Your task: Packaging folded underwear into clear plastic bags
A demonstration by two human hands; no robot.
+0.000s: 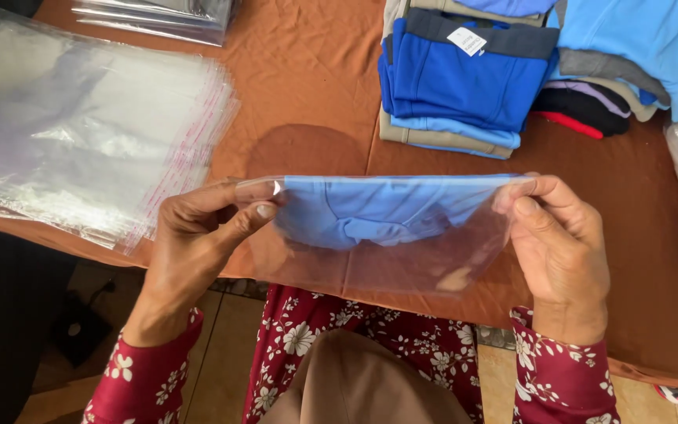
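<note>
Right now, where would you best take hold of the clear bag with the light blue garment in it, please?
By its top corners, from the sides: the clear bag hangs upright, and the left hand and right hand pinch them taut, clear of the light blue garment.

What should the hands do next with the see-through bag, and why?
Probably shake or push the light blue garment deeper into the clear plastic bag. It sits bunched in one end, the rest looks empty, and the left hand and right hand pinch the two corners.
</note>
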